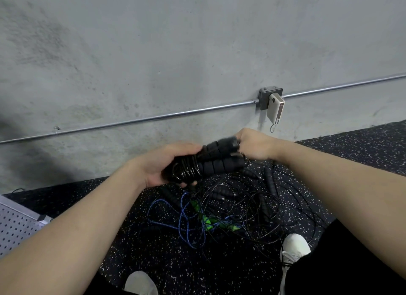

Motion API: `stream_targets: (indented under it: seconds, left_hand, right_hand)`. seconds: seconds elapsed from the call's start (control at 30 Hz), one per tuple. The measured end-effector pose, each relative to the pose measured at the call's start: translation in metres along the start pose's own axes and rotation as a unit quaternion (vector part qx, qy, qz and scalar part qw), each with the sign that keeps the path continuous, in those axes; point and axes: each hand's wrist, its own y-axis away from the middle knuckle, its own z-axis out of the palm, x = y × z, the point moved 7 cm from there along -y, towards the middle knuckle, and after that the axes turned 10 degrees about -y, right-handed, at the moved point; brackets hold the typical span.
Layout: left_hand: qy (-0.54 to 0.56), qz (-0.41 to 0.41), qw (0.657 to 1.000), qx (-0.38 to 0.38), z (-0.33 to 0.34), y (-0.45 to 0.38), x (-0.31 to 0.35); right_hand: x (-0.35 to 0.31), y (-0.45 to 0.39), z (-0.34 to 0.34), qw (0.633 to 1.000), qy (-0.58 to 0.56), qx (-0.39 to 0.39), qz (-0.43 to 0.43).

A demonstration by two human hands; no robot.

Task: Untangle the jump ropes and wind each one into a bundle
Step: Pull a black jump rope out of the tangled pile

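Jump rope bundle (pixel 197 162), black, sits mid-frame with the left hand (pixel 162 165) wrapped round its coils and the right hand (pixel 252 145) pinching the handle ends; winding should stay tight above the floor tangle (pixel 219 213).

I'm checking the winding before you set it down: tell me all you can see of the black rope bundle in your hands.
The black rope bundle is held over the floor pile: two ribbed, foam-like black handles lie side by side, with glossy thin black cord coiled round their left end. The left hand grips the coiled end; the right hand holds the other end, which is blurred.

Probably gym: speckled rubber floor (pixel 153 246)
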Motion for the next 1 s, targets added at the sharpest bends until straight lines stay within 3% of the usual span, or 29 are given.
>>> stream_targets:
  seconds: [0.23,0.4,0.53,0.6,0.7,0.8,1.0]
  left_hand:
    - [-0.211,0.01,0.977,0.027,0.007,-0.013,0.004]
    - [-0.502,0.052,0.863,0.042,0.026,-0.017,0.015]
    - [-0.608,0.045,0.786,0.101,0.025,-0.022,0.01]
    - [-0.623,0.048,0.767,0.148,0.022,-0.022,0.011]
    - [-0.615,0.032,0.766,0.184,0.021,-0.02,0.009]
    - [-0.632,0.03,0.748,0.2,0.016,-0.02,0.006]
    - [-0.518,0.023,0.819,0.247,-0.004,-0.018,0.009]
  right_hand:
    - [0.004,0.0,0.008,0.999,0.023,-0.045,-0.001]
    - [-0.004,-0.004,0.014,0.996,0.066,-0.062,-0.003]
    - [-0.011,-0.007,0.013,0.995,0.075,-0.063,-0.01]
    - [-0.011,-0.004,0.013,0.995,0.054,-0.082,-0.002]
    - [-0.005,-0.001,0.013,0.992,0.047,-0.117,0.025]
    - [0.0,-0.003,0.011,0.992,0.065,-0.104,0.02]
    - [-0.001,-0.003,-0.001,0.999,0.013,-0.026,-0.023]
